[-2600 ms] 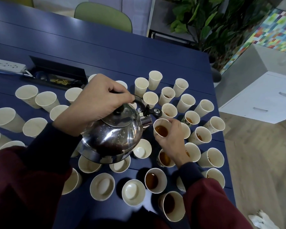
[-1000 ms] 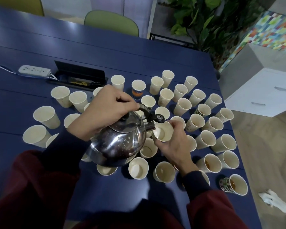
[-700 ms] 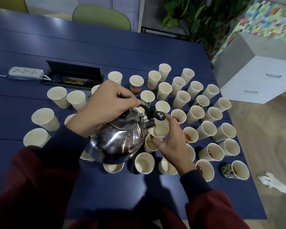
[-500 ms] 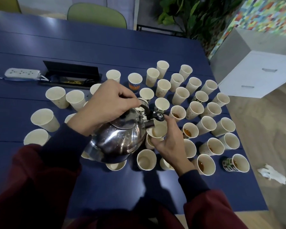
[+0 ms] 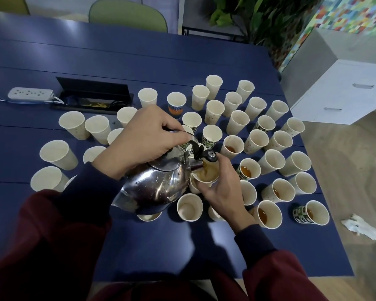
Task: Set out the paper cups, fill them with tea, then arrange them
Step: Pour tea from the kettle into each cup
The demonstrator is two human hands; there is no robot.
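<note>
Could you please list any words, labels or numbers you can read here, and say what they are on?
No text is legible.
Orange-and-blue banded cup: print too blurred to read.
Green-and-black printed cup: print too blurred to read.
Power strip: no readable marking.

A shiny steel kettle [image 5: 154, 187] tilts spout-down, pouring amber tea [image 5: 208, 170] into a white paper cup [image 5: 204, 181] lifted against its spout. Right of the kettle, several upright cups [image 5: 249, 170] hold tea. Empty cups [image 5: 59, 154] stand to its left.
</note>
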